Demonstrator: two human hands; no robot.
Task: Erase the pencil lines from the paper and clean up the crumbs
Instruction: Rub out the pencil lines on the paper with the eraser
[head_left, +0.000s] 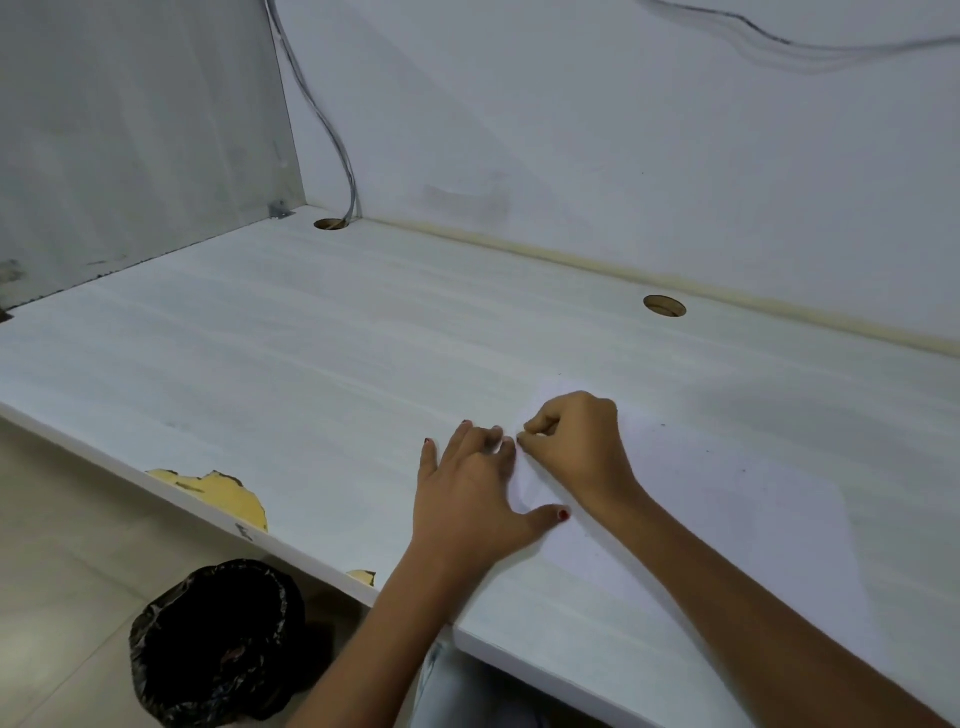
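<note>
— Where is the paper lying for me?

— The paper is lying flat on the surface, right of centre and near the front edge. Its long axis seems to be running from far left toward near right. Most of it is stretching away to the right of both your hands.

— And my hands?

— Your right hand is sitting at the sheet's left edge, fingers curled in and tips pinching together. Whether they are gripping an eraser, a crumb or the sheet itself, I cannot tell. Your left hand is lying released, fingers spread flat on the surface just beside that edge. Its thumb is touching the paper and, I am judging, pinning it.

— Which hand is nearer the work?

— The right one. I am judging that any stroke will be heading rightward across the sheet, where a few dark specks are showing. No pencil lines are standing out.

— Where are the crumbs going?

— A black-lined bin is standing on the floor to your left, below the front edge and nearer your left hand.

— Any writing?

— None that I am managing to read.
</note>
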